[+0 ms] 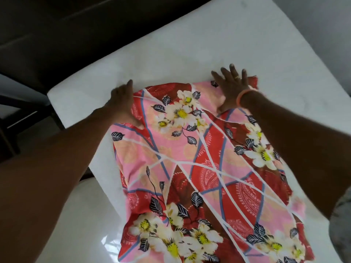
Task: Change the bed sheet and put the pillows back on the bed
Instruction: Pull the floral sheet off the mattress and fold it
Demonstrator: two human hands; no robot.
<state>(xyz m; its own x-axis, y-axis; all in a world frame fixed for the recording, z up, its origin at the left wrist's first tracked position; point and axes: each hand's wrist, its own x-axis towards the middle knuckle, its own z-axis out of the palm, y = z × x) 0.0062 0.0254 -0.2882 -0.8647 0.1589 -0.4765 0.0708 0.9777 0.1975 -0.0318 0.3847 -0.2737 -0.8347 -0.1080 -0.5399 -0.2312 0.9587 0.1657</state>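
Observation:
A folded red and pink bed sheet (199, 168) with white flowers lies on the bare white mattress (171, 54), reaching from the middle down past the near edge. My left hand (124, 103) rests on the sheet's far left corner, thumb on the cloth and fingers along its edge. My right hand (232, 88) presses flat on the far right corner with its fingers spread straight. An orange bangle sits on that wrist. No pillows are in view.
A dark headboard or wall (76, 25) runs along the mattress's far left side. Glossy white floor (79, 224) shows at the lower left, and dark furniture (11, 114) stands at the left edge. Grey floor lies at the top right.

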